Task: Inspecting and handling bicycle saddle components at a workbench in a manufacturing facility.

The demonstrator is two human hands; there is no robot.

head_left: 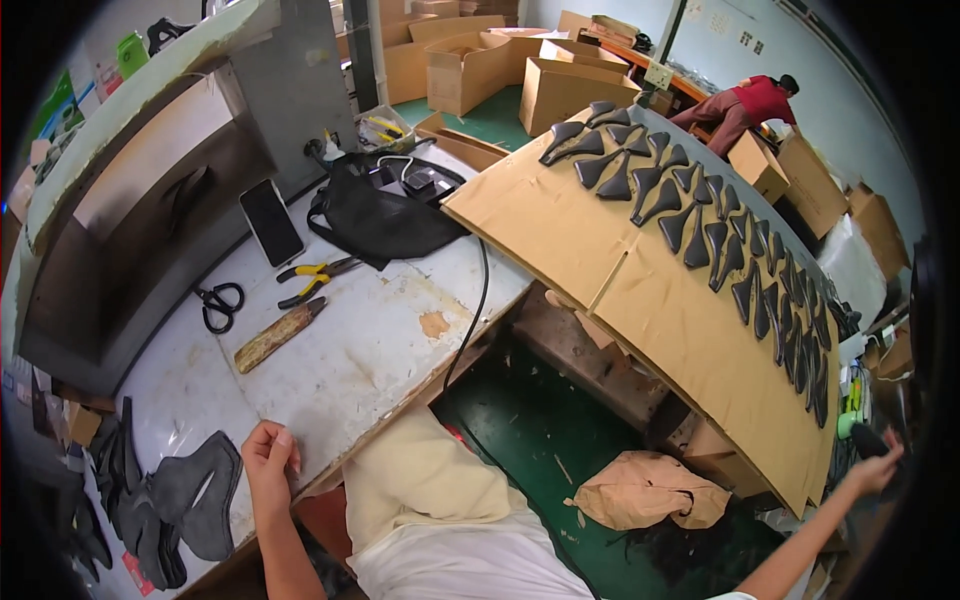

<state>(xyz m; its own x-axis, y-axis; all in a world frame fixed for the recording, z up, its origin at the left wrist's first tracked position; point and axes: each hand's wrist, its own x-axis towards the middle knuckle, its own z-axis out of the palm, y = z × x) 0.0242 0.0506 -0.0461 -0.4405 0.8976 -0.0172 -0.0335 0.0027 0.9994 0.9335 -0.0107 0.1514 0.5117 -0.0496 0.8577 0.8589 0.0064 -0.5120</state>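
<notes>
Your left hand [268,455] rests curled on the near edge of the worn white worktable [380,350], holding nothing, just beside a flat dark grey saddle-shaped cover piece [200,495] that lies on a stack at the table's left end. Further up lie black-handled scissors [220,303] and yellow-handled pliers [318,278]. Rows of black saddle-shaped pieces [700,215] cover the long brown cardboard sheet [560,220]. Your right hand [880,465] reaches far right, fingers closed around a dark object [868,440] I cannot identify.
</notes>
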